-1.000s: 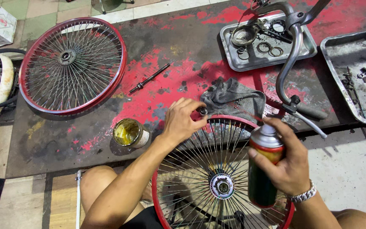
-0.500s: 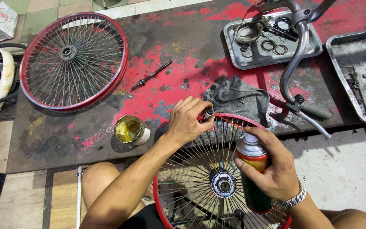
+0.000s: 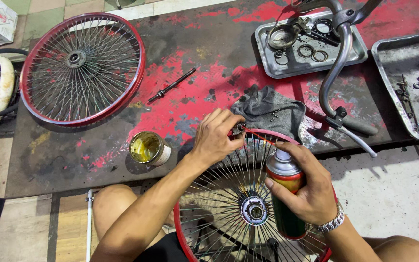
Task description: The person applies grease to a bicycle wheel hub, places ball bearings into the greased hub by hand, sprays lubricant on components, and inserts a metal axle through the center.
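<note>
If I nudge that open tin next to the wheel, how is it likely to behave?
The open tin lies tilted on the work board, so it would probably roll or rock. Its inside looks coated in yellowish grease, so it may be slippery. It looks small and likely light, easily shifted by the left hand.

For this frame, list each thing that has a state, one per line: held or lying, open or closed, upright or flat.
Left hand: pinching the rim of the near wheel.
Right hand: gripping the spray can.
Spray can: upright, uncapped.
Near wheel: propped upright at the knees.
Far wheel: lying flat.
Small tin: open, no lid.
Grey rag: crumpled.
Axle rod: lying loose.
Parts tray: holding rings.
</note>
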